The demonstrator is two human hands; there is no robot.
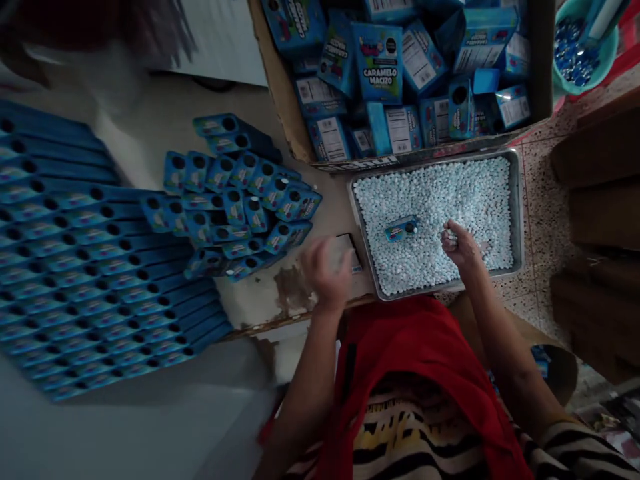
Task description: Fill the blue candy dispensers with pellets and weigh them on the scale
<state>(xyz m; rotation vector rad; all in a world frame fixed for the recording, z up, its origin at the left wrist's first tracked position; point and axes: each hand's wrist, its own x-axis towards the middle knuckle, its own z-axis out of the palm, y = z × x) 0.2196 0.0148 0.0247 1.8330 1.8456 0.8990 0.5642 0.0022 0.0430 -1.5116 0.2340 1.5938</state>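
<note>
My right hand (459, 245) rests in a metal tray (517, 220) full of small pale blue candies (450, 193), fingers closed on a pinch of them. One small blue box (401, 229) lies on the candies just left of that hand. My left hand (327, 272) hovers over the table edge left of the tray, blurred by motion, near a small flat object (350, 250); its fingers cannot be made out. A loose heap of small blue boxes (240, 200) with round holes lies further left.
Rows of flat blue boxes (90, 267) fill the left of the table. A cardboard carton (283, 100) holding several filled blue candy boxes (380, 63) stands behind the tray. A teal bowl (607, 57) with blue pieces sits at top right. Dark wooden pieces (600, 200) stand on the right.
</note>
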